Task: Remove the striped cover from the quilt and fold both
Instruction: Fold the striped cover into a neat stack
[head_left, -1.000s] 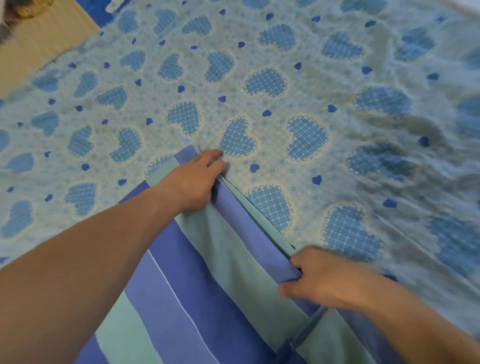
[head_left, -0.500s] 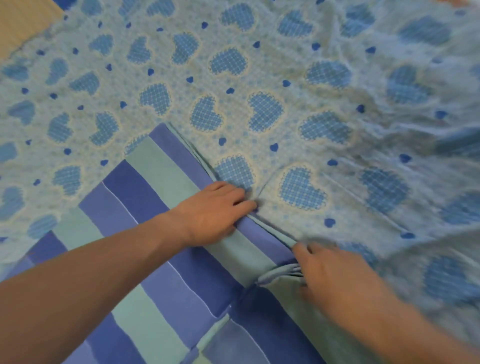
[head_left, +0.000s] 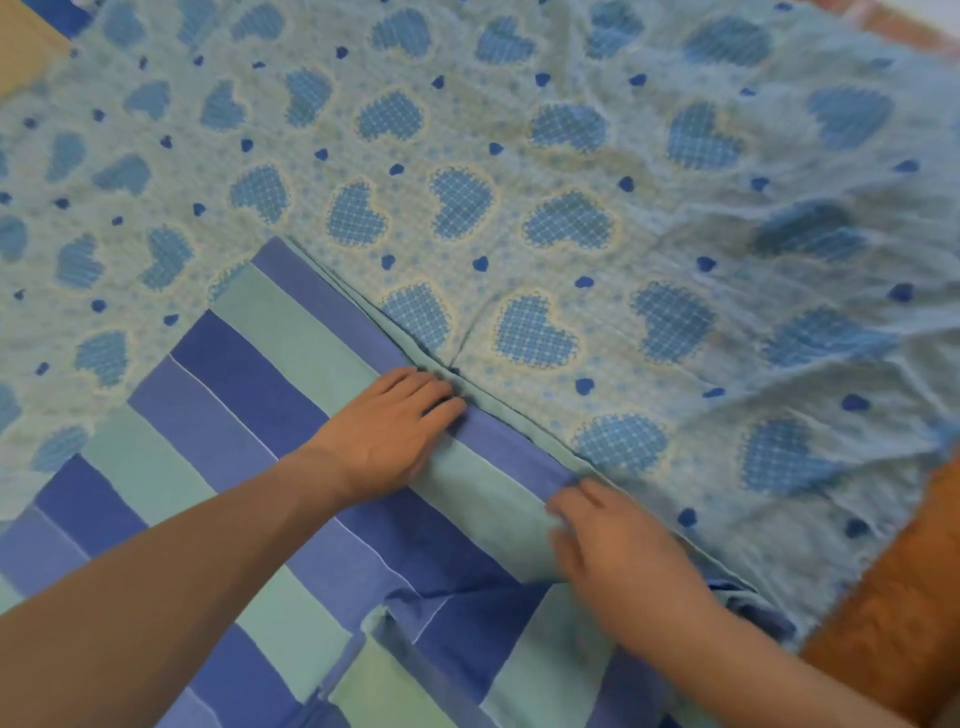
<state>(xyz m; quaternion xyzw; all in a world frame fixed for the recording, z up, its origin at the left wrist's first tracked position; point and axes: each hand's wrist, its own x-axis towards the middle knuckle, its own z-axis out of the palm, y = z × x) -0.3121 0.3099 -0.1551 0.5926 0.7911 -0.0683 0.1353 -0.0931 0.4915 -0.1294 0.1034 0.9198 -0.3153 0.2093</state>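
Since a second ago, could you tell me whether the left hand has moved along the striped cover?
Yes. The left hand has slid down the striped cover's edge, away from its far corner, toward the right hand.

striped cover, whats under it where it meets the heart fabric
The blue and green striped cover lies on top of the heart-print fabric, which runs beneath its edge. Both hands, left hand and right hand, press along that edge. What lies under the stripes is hidden.

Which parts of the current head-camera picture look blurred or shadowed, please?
Head view: the right hand is smeared by motion; the left hand is sharper. The heart-print quilt blurs and darkens toward the right edge. The striped cover is evenly lit, without glare.
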